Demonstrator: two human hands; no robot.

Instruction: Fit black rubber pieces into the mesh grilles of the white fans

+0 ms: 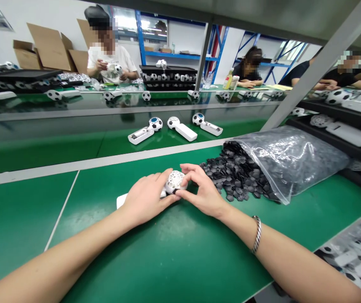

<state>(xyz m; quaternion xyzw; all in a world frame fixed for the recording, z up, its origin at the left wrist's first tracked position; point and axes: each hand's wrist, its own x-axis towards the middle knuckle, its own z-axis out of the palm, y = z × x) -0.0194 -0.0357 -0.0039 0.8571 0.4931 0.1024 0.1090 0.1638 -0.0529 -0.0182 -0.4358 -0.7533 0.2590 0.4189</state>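
Note:
A white device with a round openwork head (175, 180) and a white handle (121, 201) lies on the green table (180, 252). My left hand (147, 195) covers most of the handle, its fingers closed on the device at the left side of the head. From the right, my right hand (203, 191) pinches the head between thumb and fingers, at a dark patch on its lower rim. Right of my hands, small black pieces (240, 172) spill from a clear plastic bag (297, 155).
Beyond the table edge, three ball-headed devices (185, 130) lie on a green belt (57, 145). A slanted metal post (306, 71) and black trays (354, 128) stand at the right. Several people sit across the line, one (112, 63) holding a ball-shaped part.

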